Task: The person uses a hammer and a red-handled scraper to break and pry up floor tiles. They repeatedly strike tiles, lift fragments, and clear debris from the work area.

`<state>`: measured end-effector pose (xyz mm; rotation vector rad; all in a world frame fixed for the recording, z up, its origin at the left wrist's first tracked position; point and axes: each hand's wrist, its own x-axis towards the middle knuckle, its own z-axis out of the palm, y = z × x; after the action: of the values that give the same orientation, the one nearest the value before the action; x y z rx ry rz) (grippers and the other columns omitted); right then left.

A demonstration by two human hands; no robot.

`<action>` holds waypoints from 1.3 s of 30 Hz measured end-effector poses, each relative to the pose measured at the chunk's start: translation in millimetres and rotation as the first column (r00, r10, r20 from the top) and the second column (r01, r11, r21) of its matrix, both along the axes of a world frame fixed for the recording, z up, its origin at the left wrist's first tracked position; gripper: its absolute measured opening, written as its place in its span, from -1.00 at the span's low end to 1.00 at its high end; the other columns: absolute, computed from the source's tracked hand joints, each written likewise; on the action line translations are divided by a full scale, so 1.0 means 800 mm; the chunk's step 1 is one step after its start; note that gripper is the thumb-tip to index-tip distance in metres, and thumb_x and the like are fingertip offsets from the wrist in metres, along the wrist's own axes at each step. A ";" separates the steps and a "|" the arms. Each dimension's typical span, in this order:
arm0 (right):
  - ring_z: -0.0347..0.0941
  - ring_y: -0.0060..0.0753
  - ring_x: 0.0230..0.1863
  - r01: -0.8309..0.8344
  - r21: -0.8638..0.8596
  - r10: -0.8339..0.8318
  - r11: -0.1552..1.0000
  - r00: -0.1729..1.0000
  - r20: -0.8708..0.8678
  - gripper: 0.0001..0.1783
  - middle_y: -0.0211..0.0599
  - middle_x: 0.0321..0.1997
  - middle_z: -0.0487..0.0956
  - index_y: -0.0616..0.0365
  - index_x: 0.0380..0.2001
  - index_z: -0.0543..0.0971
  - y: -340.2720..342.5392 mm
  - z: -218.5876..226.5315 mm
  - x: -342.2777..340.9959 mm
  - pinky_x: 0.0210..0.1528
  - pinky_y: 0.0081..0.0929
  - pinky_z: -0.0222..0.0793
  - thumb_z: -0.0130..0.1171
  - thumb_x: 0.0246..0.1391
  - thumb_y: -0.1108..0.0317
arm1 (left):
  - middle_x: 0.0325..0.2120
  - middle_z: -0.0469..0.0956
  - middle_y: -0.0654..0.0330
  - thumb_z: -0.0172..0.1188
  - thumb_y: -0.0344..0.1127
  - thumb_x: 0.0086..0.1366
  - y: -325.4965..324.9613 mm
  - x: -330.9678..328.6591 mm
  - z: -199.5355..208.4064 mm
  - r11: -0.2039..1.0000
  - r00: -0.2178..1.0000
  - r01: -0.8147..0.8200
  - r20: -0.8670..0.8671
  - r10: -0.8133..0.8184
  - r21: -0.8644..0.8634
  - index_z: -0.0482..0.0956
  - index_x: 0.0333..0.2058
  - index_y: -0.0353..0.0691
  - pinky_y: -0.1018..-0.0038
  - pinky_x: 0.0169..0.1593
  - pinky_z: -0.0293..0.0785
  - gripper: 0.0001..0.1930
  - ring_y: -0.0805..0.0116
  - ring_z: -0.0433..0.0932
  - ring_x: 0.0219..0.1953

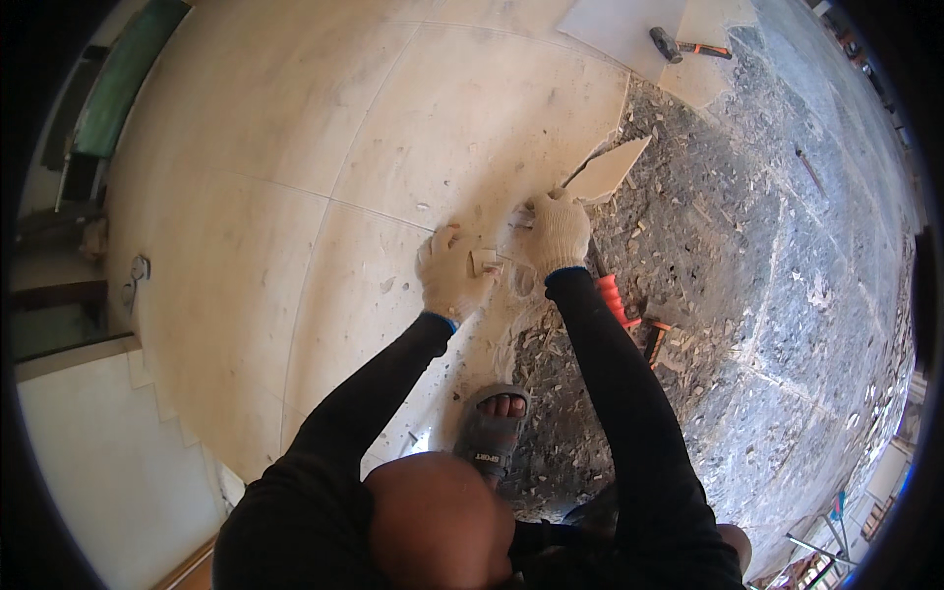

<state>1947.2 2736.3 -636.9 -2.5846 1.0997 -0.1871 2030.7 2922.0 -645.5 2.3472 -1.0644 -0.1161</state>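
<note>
My left hand [452, 272], in a pale knitted glove, is closed at a small tile chip [484, 262], low over the tiled floor. Close by on its right, my gloved right hand [560, 233] is curled at the broken tile edge; what its fingers hold, if anything, I cannot make out. Just beyond it a pointed broken tile piece [612, 169] lies tilted on the edge, touching or nearly touching the glove. Beside my right forearm lies a tool with a red ribbed grip [613, 297], and next to it a hammer with an orange and black handle [656, 344], partly hidden.
Pale large tiles [256, 118] cover the floor on the left. Rubble and grey mortar [688, 256] spread on the right. A heavy hammer [669, 45] rests on loose tile pieces at the far side. My sandalled foot [497, 423] stands at the tile edge.
</note>
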 end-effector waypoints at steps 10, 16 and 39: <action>0.70 -0.16 -0.20 0.015 0.415 -0.237 0.910 0.840 0.488 -0.68 -0.23 -0.31 0.69 0.10 -0.15 0.64 0.047 -0.018 -0.036 -0.14 -0.20 0.59 0.49 0.06 0.30 | -0.22 0.70 0.14 0.59 -0.25 0.01 -0.015 0.021 0.015 0.987 0.950 0.135 -0.295 -0.104 0.085 0.71 -0.16 -0.12 0.14 0.02 0.57 -0.61 0.04 0.67 -0.14; 0.66 -0.41 -0.11 -0.207 0.956 -0.732 0.209 0.614 0.293 -0.61 -0.32 -0.20 0.68 0.35 0.10 0.59 0.070 -0.019 -0.076 -0.11 -0.43 0.59 0.36 0.25 0.45 | -0.26 0.72 0.22 0.46 -0.47 0.20 -0.013 0.019 0.022 0.956 0.446 0.070 -0.849 -0.284 -0.284 0.63 -0.16 -0.23 0.42 -0.09 0.64 -0.74 0.41 0.70 -0.19; 0.63 -0.60 -0.07 -0.145 0.865 -0.663 0.481 0.586 0.466 -0.67 -0.33 -0.09 0.79 0.28 -0.06 0.76 0.104 0.139 -0.195 0.08 -0.53 0.53 0.53 0.09 0.43 | -0.21 0.77 0.03 0.48 0.13 0.08 -0.132 -0.076 0.117 0.764 0.842 0.538 -0.280 -0.462 0.357 0.76 -0.09 -0.06 0.06 -0.04 0.64 -0.49 -0.01 0.76 -0.09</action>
<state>1791.6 2819.3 -525.8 -1.1276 0.9075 -0.6083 1970.0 2816.6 -551.8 2.2778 -1.6929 -0.8221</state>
